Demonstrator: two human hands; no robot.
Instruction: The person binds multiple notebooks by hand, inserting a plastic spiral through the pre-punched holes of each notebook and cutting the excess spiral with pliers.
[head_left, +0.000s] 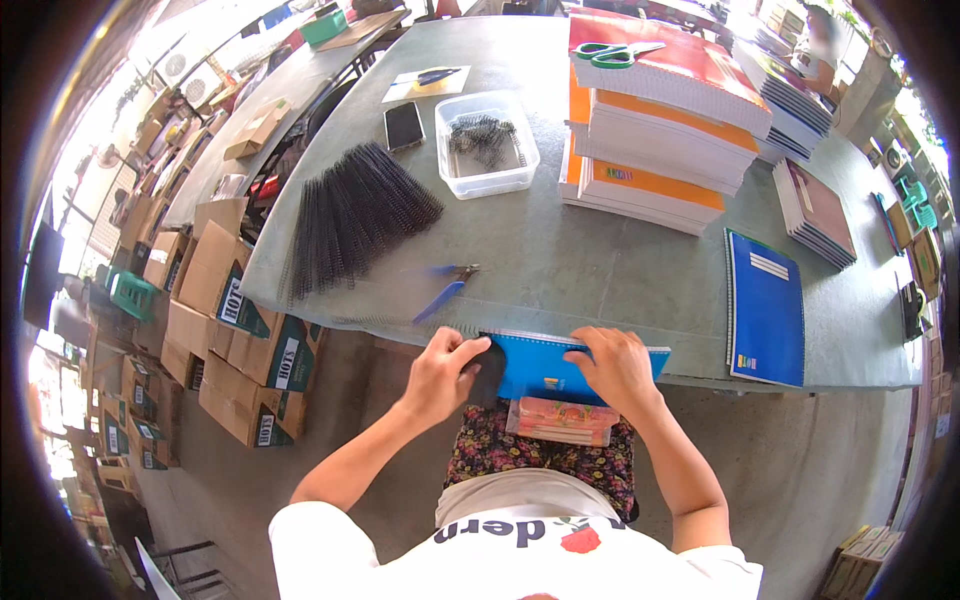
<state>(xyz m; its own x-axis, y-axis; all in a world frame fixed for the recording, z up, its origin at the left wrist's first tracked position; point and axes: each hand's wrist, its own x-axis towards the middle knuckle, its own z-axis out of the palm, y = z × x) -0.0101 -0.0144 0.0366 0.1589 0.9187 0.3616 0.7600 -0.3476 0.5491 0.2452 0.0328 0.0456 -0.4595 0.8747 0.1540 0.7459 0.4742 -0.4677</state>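
Note:
A blue notebook (535, 368) is held at the table's front edge, a row of holes along its upper edge. My right hand (618, 368) is closed on its right part, thumb on the cover. At its left end my left hand (440, 375) is closed, thumb and forefinger pinched by the notebook's upper left corner. A thin dark spiral coil (400, 325) runs leftward from there, blurred. A dark flat piece (487, 372) lies beside the left fingers; its kind is unclear. Blue-handled pliers (447, 292) lie just beyond the left hand.
Black spiral coils (360, 215) fan out at left, by a clear plastic box (488, 185) of coils and a phone (404, 126). Book stacks (650, 155) carry green scissors (615, 55). A finished-looking blue spiral notebook (765, 315) lies right. Cartons (225, 285) stand left; a pink packet (563, 420) is on my lap.

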